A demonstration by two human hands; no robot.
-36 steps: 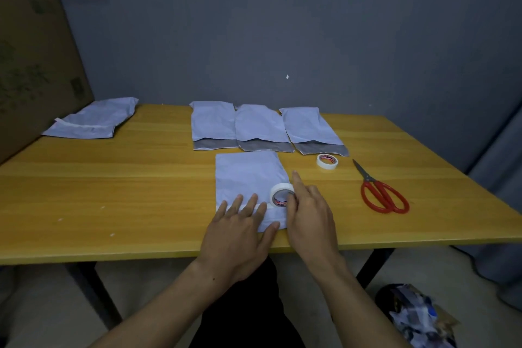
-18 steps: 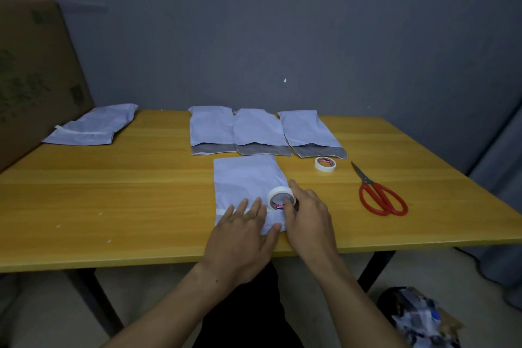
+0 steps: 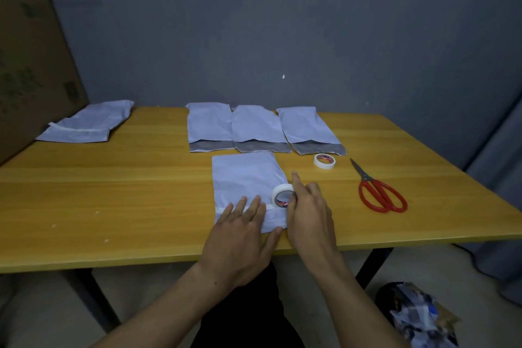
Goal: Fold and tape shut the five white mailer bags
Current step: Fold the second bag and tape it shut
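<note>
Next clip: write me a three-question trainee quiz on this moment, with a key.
1. True or false: the red scissors lie to the right of the spare tape roll.
2. What does the right hand grip? A) a tape roll B) the scissors C) nothing
3. How many mailer bags in the back row show an open grey flap?
Key: 1 true; 2 A; 3 three.

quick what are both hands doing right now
Left hand: open, fingers flat on the mailer bag.
Right hand: holding the tape roll on that bag.
</note>
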